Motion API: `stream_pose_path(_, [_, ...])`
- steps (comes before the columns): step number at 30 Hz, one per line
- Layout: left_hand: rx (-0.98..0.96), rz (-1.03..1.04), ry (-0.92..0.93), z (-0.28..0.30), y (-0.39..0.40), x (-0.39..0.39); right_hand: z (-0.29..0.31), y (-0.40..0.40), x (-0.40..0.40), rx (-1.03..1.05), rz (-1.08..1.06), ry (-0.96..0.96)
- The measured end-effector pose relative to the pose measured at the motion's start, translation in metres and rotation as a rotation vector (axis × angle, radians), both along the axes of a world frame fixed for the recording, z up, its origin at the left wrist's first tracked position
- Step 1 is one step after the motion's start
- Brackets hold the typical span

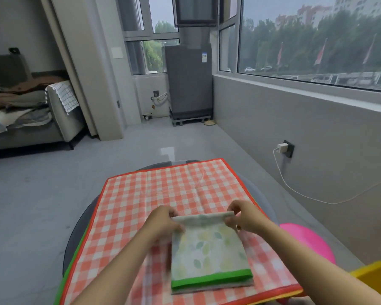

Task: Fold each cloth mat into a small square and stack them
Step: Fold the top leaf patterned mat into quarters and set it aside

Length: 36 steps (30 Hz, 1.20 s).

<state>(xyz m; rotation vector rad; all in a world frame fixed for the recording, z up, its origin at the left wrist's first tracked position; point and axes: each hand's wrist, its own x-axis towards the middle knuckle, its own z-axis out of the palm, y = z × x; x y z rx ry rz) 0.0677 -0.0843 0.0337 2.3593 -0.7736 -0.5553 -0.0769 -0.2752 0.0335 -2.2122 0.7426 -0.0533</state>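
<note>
Pinching the far fold of a leaf-print mat [209, 249], left hand [163, 221] and right hand [243, 216] finish it; the checked mat [163, 186] beneath lies unfolded.

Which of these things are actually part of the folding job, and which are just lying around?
Part of the job:
leaf-print mat, gripped by left hand and right hand
orange checked mat, spread flat underneath

Just lying about:
pink ball
yellow bin
wall charger
sofa
</note>
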Motion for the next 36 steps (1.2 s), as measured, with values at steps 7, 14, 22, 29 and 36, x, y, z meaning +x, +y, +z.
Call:
stream_pose_path(7, [-0.387, 0.096, 0.394, 0.051, -0.037, -0.025, 0.047, -0.041, -0.053, 0.452, -0.127, -0.38])
stream_pose_path(14, [-0.658, 0.035, 0.36, 0.08, -0.124, -0.081, 0.084, -0.099, -0.115, 0.387, -0.261, -0.613])
stream_pose_path(22, [-0.769, 0.037, 0.314, 0.028, -0.242, -0.155, 0.05, -0.174, -0.184, 0.079, -0.438, -0.507])
stream_pose_path(29, [-0.6, 0.088, 0.306, -0.067, -0.314, -0.195, -0.044, -0.233, -0.209, -0.15, -0.479, -0.254])
stream_pose_path(36, [-0.381, 0.095, 0.235, -0.157, -0.338, -0.206, -0.14, -0.244, -0.191, -0.047, -0.502, -0.159])
